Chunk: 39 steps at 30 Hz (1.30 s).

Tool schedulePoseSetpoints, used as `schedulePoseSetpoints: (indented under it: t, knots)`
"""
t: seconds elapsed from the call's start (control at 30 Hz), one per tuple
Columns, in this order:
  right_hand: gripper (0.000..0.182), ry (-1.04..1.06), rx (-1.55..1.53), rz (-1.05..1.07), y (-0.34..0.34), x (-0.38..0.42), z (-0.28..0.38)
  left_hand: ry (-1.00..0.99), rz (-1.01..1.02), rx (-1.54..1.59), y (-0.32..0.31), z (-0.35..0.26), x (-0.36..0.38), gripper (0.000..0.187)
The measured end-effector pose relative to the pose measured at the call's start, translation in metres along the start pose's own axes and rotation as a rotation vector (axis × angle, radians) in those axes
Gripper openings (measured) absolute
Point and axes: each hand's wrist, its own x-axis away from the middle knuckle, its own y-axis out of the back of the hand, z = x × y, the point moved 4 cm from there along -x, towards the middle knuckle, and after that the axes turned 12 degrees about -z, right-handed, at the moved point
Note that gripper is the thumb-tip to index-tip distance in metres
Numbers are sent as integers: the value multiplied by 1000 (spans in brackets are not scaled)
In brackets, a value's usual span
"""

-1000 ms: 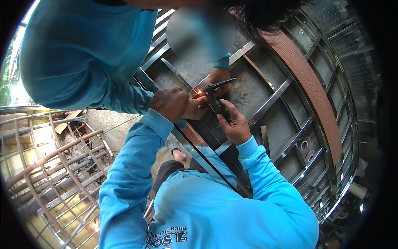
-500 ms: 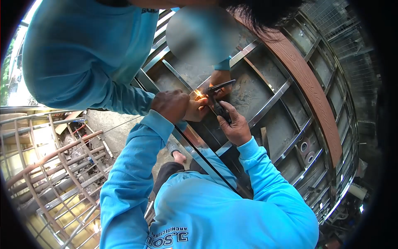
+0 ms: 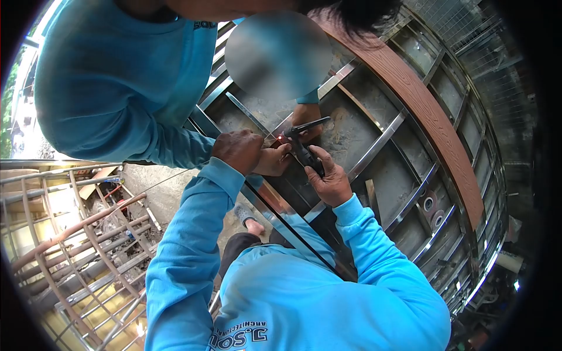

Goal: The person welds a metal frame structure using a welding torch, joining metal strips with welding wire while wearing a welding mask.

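My right hand (image 3: 331,180) is closed around the black handle of a TIG welding torch (image 3: 300,146), whose long back cap points to the upper right. Beneath the torch head, a small spot on the metal frame (image 3: 383,139) glows red. My left hand (image 3: 237,151) is closed on a thin filler rod (image 3: 172,176), which trails out behind it to the lower left. Just beyond my left hand, a co-worker's hand (image 3: 273,161) rests close to the glowing spot. The co-worker's other hand (image 3: 308,117) is behind the torch, partly hidden.
A curved brown wood-grain board (image 3: 418,88) lies along the frame's far side. Rolls of tape (image 3: 430,203) sit between bars at right. Rusty rods and pipes (image 3: 88,234) form a grid at lower left. The co-worker's blue sleeve (image 3: 123,105) leans in from upper left.
The bright arc and sparks at the torch tip have died down to a small red glow. Both my hands stay in nearly the same place.
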Motion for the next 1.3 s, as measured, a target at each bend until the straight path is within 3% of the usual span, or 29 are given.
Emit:
schedulePoseSetpoints:
  t: [0.2, 0.57, 0.6, 1.3]
  knots:
    - [50, 32, -24, 8, -1, -2, 4, 3, 7, -2, -3, 2, 0, 15]
    - [50, 91, -38, -35, -3, -3, 0, -36, -132, 78, -8, 8, 5, 13]
    - [56, -22, -54, 8, -2, -1, -3, -24, -104, 75, -8, 8, 5, 15]
    - [55, 36, -14, -34, -1, 1, -1, -15, -9, 24, -5, 4, 3, 17]
